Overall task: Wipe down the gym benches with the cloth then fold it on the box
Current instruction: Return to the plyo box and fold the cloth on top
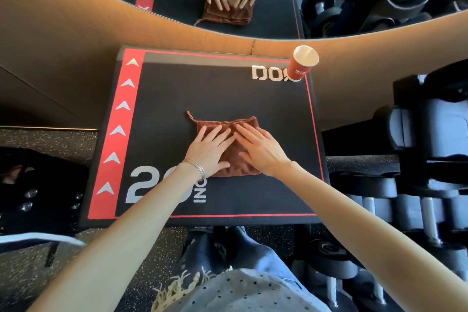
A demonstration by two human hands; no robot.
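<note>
Hidden: the left forearm covers part of the white "20" numeral on the box; a red paper cup at the far right corner blocks the end of the printed lettering.
Cut off: dumbbells on the right run out of view; the dark gear at left is too dim to identify.
Cloth: the brown cloth, folded into a small square, lies flat near the middle of the box top, a loose cord trailing from its far left corner.
Left hand: flat on the cloth's left half, fingers spread, bangles at the wrist.
Right hand: flat on the right half, fingers slightly fanned, tips apparently meeting the left hand's.
Mirror: above, a reflection shows both hands on the cloth.
</note>
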